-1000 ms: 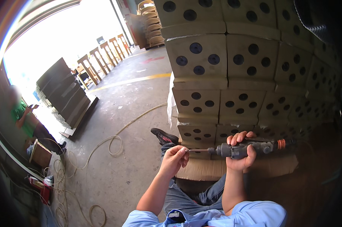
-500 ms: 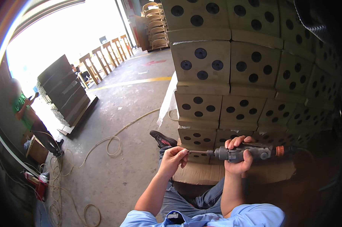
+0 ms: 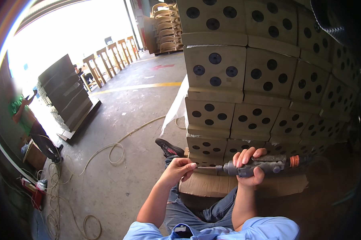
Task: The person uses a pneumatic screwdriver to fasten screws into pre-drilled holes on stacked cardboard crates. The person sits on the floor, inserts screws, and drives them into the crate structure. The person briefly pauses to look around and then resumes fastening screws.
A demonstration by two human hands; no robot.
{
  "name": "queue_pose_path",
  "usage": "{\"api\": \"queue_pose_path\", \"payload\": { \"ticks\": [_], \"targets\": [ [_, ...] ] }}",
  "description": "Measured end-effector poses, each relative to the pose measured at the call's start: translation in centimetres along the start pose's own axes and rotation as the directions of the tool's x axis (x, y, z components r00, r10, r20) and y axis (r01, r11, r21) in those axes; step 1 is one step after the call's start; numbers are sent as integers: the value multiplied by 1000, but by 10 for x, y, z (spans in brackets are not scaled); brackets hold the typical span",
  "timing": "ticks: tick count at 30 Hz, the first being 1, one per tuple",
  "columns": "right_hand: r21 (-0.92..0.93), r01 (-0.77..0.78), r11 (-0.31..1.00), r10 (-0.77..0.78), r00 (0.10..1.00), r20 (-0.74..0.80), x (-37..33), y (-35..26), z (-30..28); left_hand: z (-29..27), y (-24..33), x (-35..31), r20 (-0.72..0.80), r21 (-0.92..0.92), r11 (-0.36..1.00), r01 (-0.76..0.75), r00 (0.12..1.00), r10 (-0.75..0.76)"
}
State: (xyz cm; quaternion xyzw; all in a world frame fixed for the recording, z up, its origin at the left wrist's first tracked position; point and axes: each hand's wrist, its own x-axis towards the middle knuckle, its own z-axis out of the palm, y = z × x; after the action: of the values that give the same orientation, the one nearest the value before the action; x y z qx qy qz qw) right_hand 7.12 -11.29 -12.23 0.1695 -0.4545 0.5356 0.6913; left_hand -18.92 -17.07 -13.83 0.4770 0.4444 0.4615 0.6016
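Note:
My right hand (image 3: 250, 166) is wrapped round a dark inline power screwdriver (image 3: 264, 165) with an orange ring near its rear end. It lies about level, its long thin bit (image 3: 206, 167) pointing left. With thumb and fingers pinched, my left hand (image 3: 179, 170) closes on the bit's tip; whether a screw is also between the fingertips is hidden. Both hands are above my lap, in front of a stack of beige block-like pieces (image 3: 215, 90), each face showing several round black discs (image 3: 215, 58).
Flattened cardboard (image 3: 208, 185) lies at the stack's foot. A pale hose (image 3: 120, 145) coils over the floor at left. Further off are a pallet of grey stacked panels (image 3: 64, 94), a person in a green top (image 3: 24, 114), wooden frames (image 3: 104, 60) and stacked chair parts (image 3: 167, 30).
The view has shifted slightly. Both hands and the screwdriver sit a little lower and further left, with the grip kept. At far left, the person in green has raised their hands.

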Motion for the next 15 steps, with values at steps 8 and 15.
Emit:
{"api": "queue_pose_path", "payload": {
  "ticks": [8,15],
  "targets": [
    [-113,163,980,-149,982,118,17,-12,39,-13,16,23,302,-462,880,107,952,43],
    [-194,305,932,-103,738,667,81,-44,57,2,58,53,303,-313,950,-22,945,122]
  ]
}}
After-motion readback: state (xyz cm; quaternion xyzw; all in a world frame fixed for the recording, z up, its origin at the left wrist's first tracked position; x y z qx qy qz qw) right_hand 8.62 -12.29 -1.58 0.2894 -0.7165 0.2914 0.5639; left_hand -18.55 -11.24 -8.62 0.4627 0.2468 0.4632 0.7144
